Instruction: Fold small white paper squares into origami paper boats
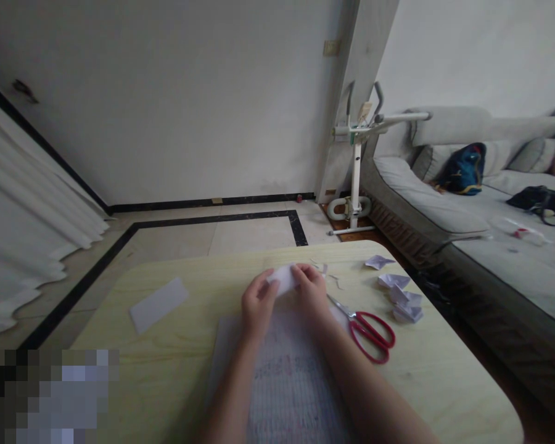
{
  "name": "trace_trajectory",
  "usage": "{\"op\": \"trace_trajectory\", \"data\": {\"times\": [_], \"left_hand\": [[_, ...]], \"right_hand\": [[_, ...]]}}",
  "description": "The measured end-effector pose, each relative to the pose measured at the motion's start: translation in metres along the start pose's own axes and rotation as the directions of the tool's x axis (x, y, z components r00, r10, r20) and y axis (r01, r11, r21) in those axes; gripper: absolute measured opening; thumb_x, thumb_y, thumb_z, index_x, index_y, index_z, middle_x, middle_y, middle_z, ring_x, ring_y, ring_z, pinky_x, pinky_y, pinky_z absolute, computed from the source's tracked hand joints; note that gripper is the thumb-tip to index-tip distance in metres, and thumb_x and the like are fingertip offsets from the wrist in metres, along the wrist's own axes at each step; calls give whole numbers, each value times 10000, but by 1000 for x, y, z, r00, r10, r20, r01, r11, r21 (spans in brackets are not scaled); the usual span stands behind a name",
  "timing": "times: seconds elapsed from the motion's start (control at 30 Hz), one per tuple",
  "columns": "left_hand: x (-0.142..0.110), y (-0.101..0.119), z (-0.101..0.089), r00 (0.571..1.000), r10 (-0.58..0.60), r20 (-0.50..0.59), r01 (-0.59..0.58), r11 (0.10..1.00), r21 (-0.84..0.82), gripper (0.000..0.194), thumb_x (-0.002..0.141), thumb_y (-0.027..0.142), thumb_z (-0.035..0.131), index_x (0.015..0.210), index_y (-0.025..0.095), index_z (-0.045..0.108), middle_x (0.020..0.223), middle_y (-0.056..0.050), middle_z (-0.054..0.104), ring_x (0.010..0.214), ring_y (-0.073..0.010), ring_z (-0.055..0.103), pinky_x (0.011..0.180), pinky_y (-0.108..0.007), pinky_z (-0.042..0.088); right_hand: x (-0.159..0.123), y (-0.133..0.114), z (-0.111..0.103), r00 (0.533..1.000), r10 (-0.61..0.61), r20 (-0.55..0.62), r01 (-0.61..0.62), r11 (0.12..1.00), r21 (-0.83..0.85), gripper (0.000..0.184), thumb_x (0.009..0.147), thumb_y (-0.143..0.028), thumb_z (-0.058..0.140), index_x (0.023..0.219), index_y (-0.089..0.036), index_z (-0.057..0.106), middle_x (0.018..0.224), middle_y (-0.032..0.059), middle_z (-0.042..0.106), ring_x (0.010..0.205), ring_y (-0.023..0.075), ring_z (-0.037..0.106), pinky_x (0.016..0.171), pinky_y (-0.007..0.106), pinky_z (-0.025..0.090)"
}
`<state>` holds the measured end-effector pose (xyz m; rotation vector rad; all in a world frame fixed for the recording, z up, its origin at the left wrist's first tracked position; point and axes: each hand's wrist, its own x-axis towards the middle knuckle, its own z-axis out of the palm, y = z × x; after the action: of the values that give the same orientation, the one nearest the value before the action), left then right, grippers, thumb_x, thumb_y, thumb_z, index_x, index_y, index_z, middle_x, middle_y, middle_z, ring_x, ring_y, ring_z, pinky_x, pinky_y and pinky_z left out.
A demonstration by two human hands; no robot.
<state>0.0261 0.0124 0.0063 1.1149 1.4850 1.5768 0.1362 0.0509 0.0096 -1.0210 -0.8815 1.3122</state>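
Observation:
Both hands meet over the middle of a pale wooden table (pixel 176 376). My left hand (pixel 258 303) and my right hand (pixel 311 288) pinch a small white piece of paper (pixel 284 279) between their fingers, held just above the table. Under my forearms lies a lined sheet of paper (pixel 282 382). Red-handled scissors (pixel 369 332) lie shut just right of my right hand. Several small folded white paper shapes (pixel 404 299) sit near the table's right edge.
A white paper strip (pixel 158 304) lies on the table's left part. Small paper scraps (pixel 333 279) lie beyond the hands. A grey sofa (pixel 490 246) with bags stands to the right, a white exercise machine (pixel 356 179) by the wall, curtains (pixel 23 234) at left.

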Motion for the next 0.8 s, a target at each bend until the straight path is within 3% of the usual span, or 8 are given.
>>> {"op": "trace_trajectory", "data": {"times": [0.13,0.4,0.8], "left_hand": [[-1,0,1,1000,-14,-5,14,1000,-14,443,720,370,652,1091,132,611,915,-92,697,819,-212,663,710,-286,530],[-1,-5,0,999,51,-9,-51,998,42,365,761,354,610,1062,148,641,999,-102,689,895,-216,651,783,-301,518],[-1,0,0,1000,4,-8,-3,1000,19,372,738,349,630,1041,133,645,941,-98,702,846,-211,663,743,-282,522]], "right_hand": [[-1,-2,1,1000,0,1,0,1000,-4,261,657,-420,646,687,-172,567,582,-25,515,509,108,435,482,230,339],[-1,-1,1,1000,20,13,-20,999,49,244,656,-386,668,699,-160,585,592,-35,514,518,97,433,495,222,333],[-1,-2,2,1000,-5,-8,5,1000,-14,238,668,-396,650,689,-167,592,585,-29,522,518,107,446,493,227,347]]}}
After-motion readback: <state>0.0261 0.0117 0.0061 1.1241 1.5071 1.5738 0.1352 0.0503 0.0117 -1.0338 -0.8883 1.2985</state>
